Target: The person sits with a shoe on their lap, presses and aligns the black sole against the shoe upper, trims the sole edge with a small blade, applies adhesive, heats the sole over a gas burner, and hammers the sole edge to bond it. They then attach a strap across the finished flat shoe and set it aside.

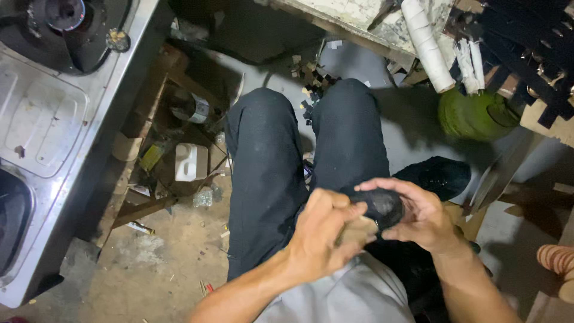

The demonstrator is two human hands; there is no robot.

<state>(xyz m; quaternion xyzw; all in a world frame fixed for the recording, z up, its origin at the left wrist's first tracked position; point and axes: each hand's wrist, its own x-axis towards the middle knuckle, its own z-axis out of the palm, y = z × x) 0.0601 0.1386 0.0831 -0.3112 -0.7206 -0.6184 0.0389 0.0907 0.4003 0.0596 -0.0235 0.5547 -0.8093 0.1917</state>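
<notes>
Over the lap of a seated person in dark trousers, both bare hands meet around a small black piece, rounded and matte, which sits between the knees and the belly, just above a grey shirt hem; the right hand cups it from the far side, thumb arched over the top and fingers curled beneath, so the piece is gripped rather than resting loose; the left hand closes against its near end, knuckles bent and fingers folded inward, pressing on a pale tan part that shows just under the black piece; whether that tan part belongs to the same thing cannot be told; the two hands touch or nearly touch at the fingertips.

Beyond the knees, small dark and pale scraps lie scattered on the grey floor; to the left stands a steel counter with a round burner at its far end; beside it, on the dirty ground, lie a white moulded block, a dark bottle and bits of litter; to the right, a green rounded vessel sits near a white roll and a bundle of black straps; a dark heap lies just beyond the right hand.
</notes>
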